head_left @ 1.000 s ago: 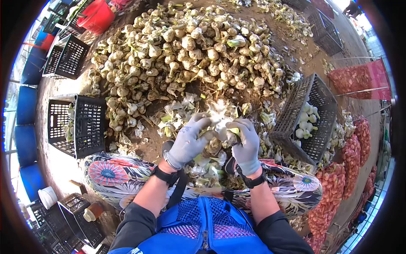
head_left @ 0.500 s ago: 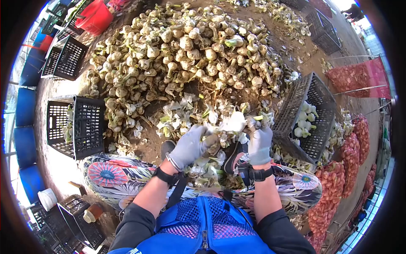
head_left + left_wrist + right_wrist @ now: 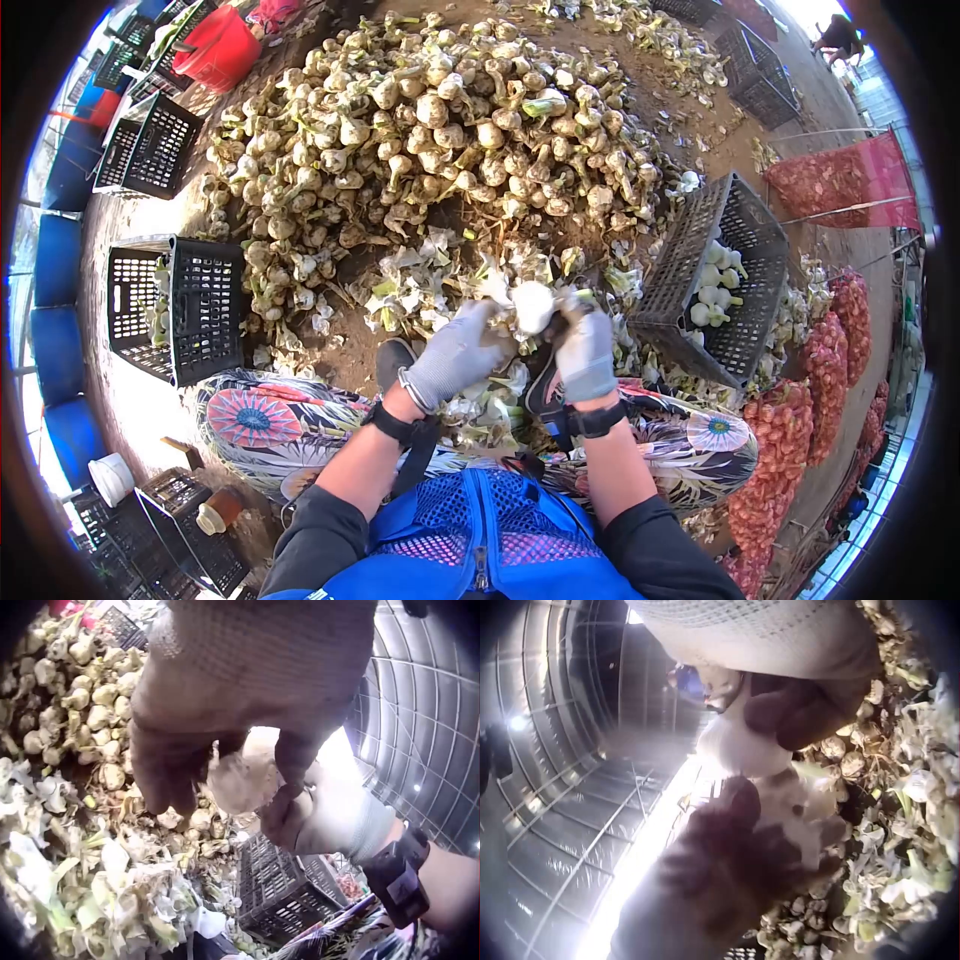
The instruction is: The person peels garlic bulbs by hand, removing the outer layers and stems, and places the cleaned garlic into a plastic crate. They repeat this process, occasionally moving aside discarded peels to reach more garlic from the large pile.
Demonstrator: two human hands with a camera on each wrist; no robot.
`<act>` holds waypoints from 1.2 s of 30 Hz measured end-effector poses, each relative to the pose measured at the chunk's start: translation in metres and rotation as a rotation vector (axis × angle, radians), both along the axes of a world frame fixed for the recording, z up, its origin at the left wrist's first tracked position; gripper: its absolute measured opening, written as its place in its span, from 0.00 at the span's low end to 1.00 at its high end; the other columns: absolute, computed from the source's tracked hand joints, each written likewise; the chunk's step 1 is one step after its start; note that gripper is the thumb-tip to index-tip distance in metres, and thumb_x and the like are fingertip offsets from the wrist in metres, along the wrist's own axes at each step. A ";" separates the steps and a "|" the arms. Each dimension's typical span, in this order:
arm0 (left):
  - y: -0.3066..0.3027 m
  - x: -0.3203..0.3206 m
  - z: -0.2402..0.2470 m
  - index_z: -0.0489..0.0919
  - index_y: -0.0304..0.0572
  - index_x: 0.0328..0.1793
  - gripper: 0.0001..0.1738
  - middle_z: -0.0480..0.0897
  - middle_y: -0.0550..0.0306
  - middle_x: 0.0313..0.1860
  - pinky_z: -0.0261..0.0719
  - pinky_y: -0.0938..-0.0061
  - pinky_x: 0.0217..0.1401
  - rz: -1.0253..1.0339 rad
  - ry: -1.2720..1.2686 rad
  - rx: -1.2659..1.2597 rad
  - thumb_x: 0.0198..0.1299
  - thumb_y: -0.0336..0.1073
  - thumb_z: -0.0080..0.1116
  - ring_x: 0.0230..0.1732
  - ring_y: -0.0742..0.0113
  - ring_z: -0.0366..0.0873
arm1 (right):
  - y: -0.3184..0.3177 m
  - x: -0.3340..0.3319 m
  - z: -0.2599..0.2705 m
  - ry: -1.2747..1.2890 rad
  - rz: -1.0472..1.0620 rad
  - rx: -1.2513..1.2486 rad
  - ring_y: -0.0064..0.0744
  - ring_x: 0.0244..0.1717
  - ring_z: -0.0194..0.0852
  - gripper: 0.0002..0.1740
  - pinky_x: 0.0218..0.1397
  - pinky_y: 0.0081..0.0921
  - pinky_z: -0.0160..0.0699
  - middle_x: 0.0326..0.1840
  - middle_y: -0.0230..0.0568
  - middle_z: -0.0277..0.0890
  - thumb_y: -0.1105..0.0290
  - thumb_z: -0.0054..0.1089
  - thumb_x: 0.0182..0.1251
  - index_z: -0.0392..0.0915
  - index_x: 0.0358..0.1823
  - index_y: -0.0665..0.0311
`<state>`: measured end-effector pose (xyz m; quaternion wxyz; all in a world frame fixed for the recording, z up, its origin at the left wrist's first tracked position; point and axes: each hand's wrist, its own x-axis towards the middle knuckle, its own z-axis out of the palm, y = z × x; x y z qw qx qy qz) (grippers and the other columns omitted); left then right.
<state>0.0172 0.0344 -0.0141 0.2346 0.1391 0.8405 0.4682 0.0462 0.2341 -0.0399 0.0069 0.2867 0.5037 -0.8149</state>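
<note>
A white garlic bulb (image 3: 533, 306) is between my two gloved hands, smooth and round, with its stem toward the right. My right hand (image 3: 586, 352) grips it by the stem end, fingers curled. My left hand (image 3: 452, 352) is at the bulb's left side, its fingers bent around pale loose skin (image 3: 804, 834) that hangs by the bulb in the right wrist view. The left wrist view has the bulb (image 3: 241, 781) framed by left fingers and thumb, the right hand beyond. Below lie heaped garlic peelings (image 3: 415, 285).
A large pile of unpeeled garlic (image 3: 430, 130) spreads ahead. To the right, a tilted black crate (image 3: 745, 300) contains peeled white bulbs (image 3: 715, 285). Another black crate (image 3: 205, 310) stands on the left. Red net sacks (image 3: 775, 450) line the right side, and a red bucket (image 3: 215, 55) sits far left.
The hands drew apart half a second ago, the right one moving right with the bulb. Now it has come back left beside the left hand, and the bulb shows rounder and whiter.
</note>
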 end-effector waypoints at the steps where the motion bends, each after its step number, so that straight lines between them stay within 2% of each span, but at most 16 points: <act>1: 0.001 -0.001 0.005 0.77 0.36 0.53 0.22 0.80 0.36 0.45 0.78 0.56 0.50 -0.045 0.099 0.045 0.63 0.47 0.59 0.49 0.40 0.80 | -0.006 0.000 -0.006 0.112 0.025 0.185 0.27 0.27 0.77 0.12 0.31 0.24 0.76 0.35 0.37 0.81 0.68 0.60 0.71 0.80 0.49 0.68; 2: -0.001 -0.002 0.002 0.77 0.36 0.53 0.22 0.80 0.36 0.45 0.78 0.56 0.50 -0.046 0.103 0.047 0.63 0.47 0.59 0.49 0.40 0.80 | -0.009 -0.001 -0.010 0.226 0.051 0.372 0.27 0.25 0.77 0.10 0.29 0.24 0.76 0.34 0.36 0.81 0.70 0.61 0.70 0.80 0.47 0.69; 4: -0.005 -0.010 -0.001 0.80 0.34 0.46 0.21 0.83 0.39 0.39 0.79 0.57 0.45 0.209 -0.149 0.027 0.65 0.49 0.57 0.42 0.41 0.82 | 0.011 -0.007 0.009 0.220 -0.148 -0.292 0.29 0.38 0.81 0.15 0.43 0.27 0.82 0.40 0.38 0.82 0.65 0.55 0.72 0.78 0.49 0.70; 6: -0.009 -0.010 -0.005 0.81 0.35 0.42 0.21 0.83 0.39 0.35 0.79 0.57 0.41 0.212 -0.031 -0.108 0.67 0.50 0.57 0.38 0.39 0.82 | 0.046 -0.025 0.037 0.246 -0.554 -0.318 0.36 0.44 0.81 0.18 0.54 0.30 0.83 0.42 0.42 0.81 0.60 0.55 0.72 0.75 0.53 0.68; 8: -0.014 -0.005 -0.037 0.81 0.34 0.38 0.25 0.84 0.51 0.27 0.76 0.69 0.35 0.236 0.336 -0.006 0.67 0.54 0.60 0.30 0.61 0.82 | 0.149 0.002 -0.018 0.501 -0.565 -0.384 0.36 0.42 0.79 0.24 0.53 0.38 0.82 0.43 0.42 0.82 0.53 0.64 0.65 0.77 0.52 0.66; 9: -0.008 -0.008 -0.020 0.81 0.35 0.38 0.23 0.81 0.55 0.25 0.75 0.73 0.34 0.338 -0.150 0.168 0.68 0.52 0.60 0.29 0.71 0.78 | 0.145 -0.006 0.000 0.376 -0.710 -0.341 0.35 0.41 0.77 0.21 0.55 0.37 0.80 0.43 0.41 0.82 0.57 0.61 0.68 0.76 0.54 0.65; 10: -0.005 -0.011 -0.022 0.81 0.35 0.38 0.23 0.81 0.55 0.25 0.75 0.73 0.34 0.334 -0.152 0.176 0.68 0.52 0.60 0.29 0.71 0.78 | 0.134 -0.018 0.019 0.249 -0.856 -0.293 0.34 0.40 0.76 0.19 0.56 0.35 0.78 0.44 0.40 0.81 0.62 0.58 0.70 0.76 0.56 0.63; 13: 0.002 -0.018 -0.029 0.81 0.35 0.38 0.22 0.79 0.56 0.24 0.74 0.74 0.35 0.294 -0.257 0.058 0.68 0.51 0.60 0.29 0.72 0.77 | 0.114 -0.056 -0.003 0.216 -0.351 -0.248 0.36 0.41 0.77 0.12 0.49 0.37 0.79 0.46 0.42 0.81 0.66 0.54 0.73 0.80 0.51 0.62; 14: 0.003 -0.018 -0.031 0.81 0.35 0.43 0.17 0.80 0.56 0.26 0.75 0.74 0.36 0.288 -0.154 0.047 0.67 0.45 0.58 0.31 0.73 0.78 | 0.108 -0.071 -0.018 0.085 -0.383 -0.146 0.36 0.42 0.79 0.13 0.49 0.35 0.79 0.46 0.42 0.81 0.70 0.59 0.70 0.80 0.53 0.63; 17: 0.002 -0.018 -0.056 0.77 0.35 0.59 0.19 0.86 0.56 0.36 0.77 0.75 0.42 0.288 0.155 0.054 0.62 0.28 0.54 0.38 0.76 0.79 | 0.108 -0.139 -0.085 -0.086 -0.276 0.574 0.36 0.48 0.81 0.17 0.55 0.32 0.79 0.50 0.42 0.82 0.74 0.61 0.67 0.79 0.57 0.66; 22: -0.007 -0.030 -0.041 0.78 0.34 0.60 0.18 0.86 0.58 0.36 0.77 0.78 0.40 0.356 -0.279 0.141 0.64 0.30 0.57 0.36 0.77 0.79 | 0.137 -0.212 -0.111 -0.106 0.515 1.703 0.48 0.66 0.70 0.31 0.67 0.40 0.71 0.68 0.50 0.72 0.67 0.67 0.57 0.74 0.65 0.59; 27: -0.003 -0.038 -0.046 0.81 0.37 0.55 0.18 0.84 0.62 0.36 0.72 0.84 0.35 0.389 -0.564 0.207 0.66 0.42 0.64 0.32 0.84 0.74 | 0.125 -0.234 -0.112 -0.442 0.782 2.026 0.51 0.60 0.71 0.27 0.57 0.43 0.80 0.57 0.43 0.72 0.62 0.72 0.53 0.76 0.56 0.53; 30: 0.002 -0.033 -0.060 0.80 0.36 0.57 0.21 0.84 0.59 0.36 0.74 0.80 0.37 0.368 -0.512 0.274 0.67 0.45 0.63 0.33 0.79 0.76 | 0.132 -0.221 -0.118 -0.552 0.513 1.797 0.52 0.60 0.72 0.24 0.57 0.43 0.80 0.57 0.45 0.73 0.64 0.71 0.52 0.78 0.53 0.55; 32: 0.007 -0.037 -0.052 0.78 0.34 0.58 0.25 0.84 0.53 0.37 0.76 0.74 0.43 0.262 -0.301 0.024 0.67 0.49 0.60 0.36 0.71 0.78 | 0.144 -0.199 -0.131 -0.461 0.410 1.602 0.58 0.52 0.77 0.20 0.55 0.44 0.80 0.55 0.52 0.77 0.70 0.68 0.51 0.80 0.49 0.58; 34: 0.013 -0.033 -0.055 0.77 0.33 0.60 0.29 0.83 0.48 0.39 0.76 0.70 0.49 0.267 -0.291 0.099 0.66 0.52 0.60 0.41 0.65 0.79 | 0.163 -0.162 -0.167 -0.337 0.284 1.233 0.52 0.41 0.84 0.21 0.41 0.36 0.85 0.50 0.55 0.80 0.71 0.63 0.60 0.77 0.56 0.63; 36: 0.021 -0.032 -0.043 0.76 0.33 0.61 0.30 0.83 0.47 0.40 0.76 0.70 0.51 0.295 -0.221 0.130 0.65 0.52 0.61 0.43 0.65 0.80 | 0.134 -0.118 -0.166 -0.187 -0.036 0.379 0.42 0.35 0.85 0.21 0.32 0.28 0.84 0.47 0.52 0.81 0.79 0.57 0.62 0.74 0.59 0.67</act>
